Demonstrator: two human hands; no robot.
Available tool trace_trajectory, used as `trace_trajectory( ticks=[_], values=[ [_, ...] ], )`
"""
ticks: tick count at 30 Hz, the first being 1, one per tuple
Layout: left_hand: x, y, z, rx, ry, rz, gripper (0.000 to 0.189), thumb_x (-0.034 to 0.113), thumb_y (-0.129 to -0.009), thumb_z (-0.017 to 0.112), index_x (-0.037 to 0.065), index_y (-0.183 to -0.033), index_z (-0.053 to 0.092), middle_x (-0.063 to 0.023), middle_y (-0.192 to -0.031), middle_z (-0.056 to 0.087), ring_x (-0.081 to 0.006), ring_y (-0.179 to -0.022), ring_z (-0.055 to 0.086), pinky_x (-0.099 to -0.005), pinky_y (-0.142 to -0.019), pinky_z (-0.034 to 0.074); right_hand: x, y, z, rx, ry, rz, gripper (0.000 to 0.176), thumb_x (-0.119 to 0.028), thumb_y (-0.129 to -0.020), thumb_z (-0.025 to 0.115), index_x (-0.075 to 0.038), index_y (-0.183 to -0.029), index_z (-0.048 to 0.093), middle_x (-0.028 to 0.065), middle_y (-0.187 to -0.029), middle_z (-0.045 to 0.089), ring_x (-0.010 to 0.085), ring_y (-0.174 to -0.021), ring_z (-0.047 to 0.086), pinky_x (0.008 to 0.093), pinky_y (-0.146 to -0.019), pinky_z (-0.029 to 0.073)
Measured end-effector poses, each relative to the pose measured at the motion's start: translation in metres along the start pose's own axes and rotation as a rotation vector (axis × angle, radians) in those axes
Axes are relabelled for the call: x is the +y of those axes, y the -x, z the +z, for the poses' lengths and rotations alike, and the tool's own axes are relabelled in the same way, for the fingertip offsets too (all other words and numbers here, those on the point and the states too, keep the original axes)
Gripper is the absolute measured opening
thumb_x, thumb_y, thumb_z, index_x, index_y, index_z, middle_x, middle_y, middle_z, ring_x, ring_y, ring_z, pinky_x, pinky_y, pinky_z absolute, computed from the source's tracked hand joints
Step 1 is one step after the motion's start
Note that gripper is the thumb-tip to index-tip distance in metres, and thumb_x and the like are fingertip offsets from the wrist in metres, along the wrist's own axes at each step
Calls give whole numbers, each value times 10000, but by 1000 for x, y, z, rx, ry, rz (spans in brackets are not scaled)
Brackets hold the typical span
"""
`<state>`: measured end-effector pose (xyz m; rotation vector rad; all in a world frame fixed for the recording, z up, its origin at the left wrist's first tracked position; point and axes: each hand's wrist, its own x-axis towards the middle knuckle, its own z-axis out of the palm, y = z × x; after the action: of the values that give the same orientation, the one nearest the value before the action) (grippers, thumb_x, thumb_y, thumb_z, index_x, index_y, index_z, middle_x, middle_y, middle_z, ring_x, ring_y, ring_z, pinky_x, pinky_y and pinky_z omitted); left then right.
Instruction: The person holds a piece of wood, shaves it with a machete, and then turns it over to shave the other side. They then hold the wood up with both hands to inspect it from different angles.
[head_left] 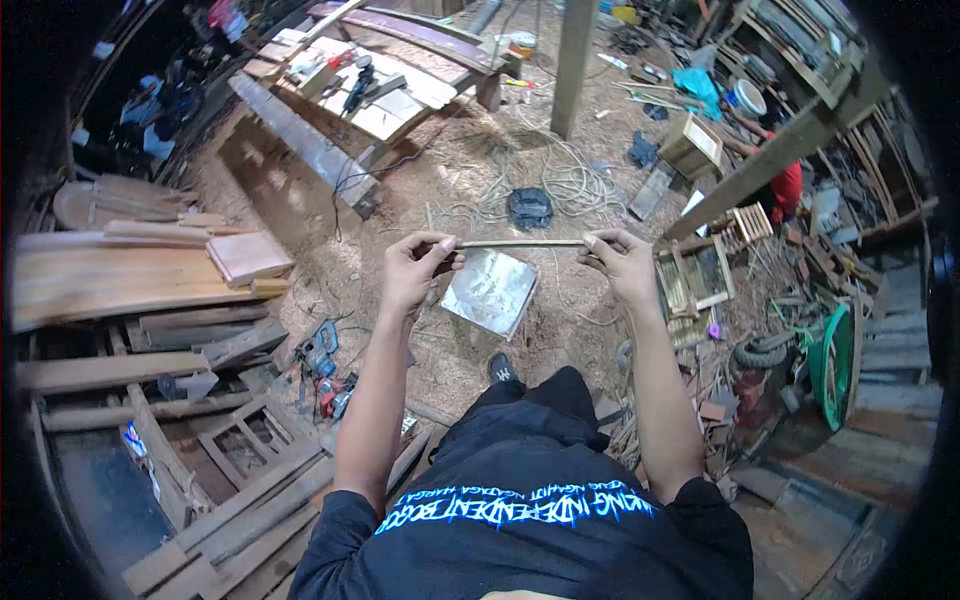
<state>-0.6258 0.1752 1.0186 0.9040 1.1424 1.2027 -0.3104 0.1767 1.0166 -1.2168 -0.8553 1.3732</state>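
Note:
A thin wooden strip (522,243) spans level between my two hands, held out in front of my body. My left hand (418,268) pinches its left end between thumb and fingers. At the right end, my right hand (620,262) grips it the same way. Below the strip stands a square block or stool with a pale, scuffed top (490,292); the strip appears raised above it. Just beyond the strip, a black bundle (530,208) lies on the ground.
Left are stacked planks (120,275), with blue (318,350) and red power tools on the ground. A workbench (390,115) stands ahead, near a wooden post (574,70). Coiled rope (575,180) covers the floor. A person in red (785,180) is at right, near a green wheelbarrow tray (830,365).

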Motion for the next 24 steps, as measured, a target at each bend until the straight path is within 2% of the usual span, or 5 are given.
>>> trace_trajectory(
  ticks=[3,8,15,19,24],
  values=[
    [-6,-8,35,-95,-66,-40,178,40,-928,701,-72,-1064,675,-130,-906,727,-176,-762,719,-307,-733,617,3,18,-39,115,33,-12,180,-3,-909,700,73,-1068,665,116,-924,701,176,-821,696,310,-741,619],
    [-36,-14,107,-340,-102,-37,362,-33,-892,705,-30,-1237,595,-166,-1097,709,-212,-1014,691,-344,-859,614,11,62,-112,275,-10,-84,243,28,-909,679,64,-1146,640,125,-1043,689,192,-926,691,325,-796,623],
    [-71,3,237,-659,-211,-123,374,-8,-898,713,-64,-1247,591,-165,-1110,711,-195,-989,699,-323,-866,607,14,164,-216,576,-249,-75,265,14,-916,677,53,-1176,641,112,-1084,674,204,-954,691,318,-818,622],
    [-88,27,314,-889,-390,-124,367,56,-876,755,-80,-1198,640,-143,-982,744,-174,-861,717,-293,-809,593,6,230,-249,773,-352,-115,259,-23,-907,710,78,-1139,655,138,-1140,656,198,-885,692,316,-831,623],
    [-126,71,399,-1049,-618,25,207,150,-882,774,-24,-989,742,-99,-732,731,-120,-636,681,-268,-602,523,32,301,-302,1036,94,-195,120,-69,-894,742,34,-953,721,116,-1008,714,156,-849,692,296,-734,595]
  ],
)
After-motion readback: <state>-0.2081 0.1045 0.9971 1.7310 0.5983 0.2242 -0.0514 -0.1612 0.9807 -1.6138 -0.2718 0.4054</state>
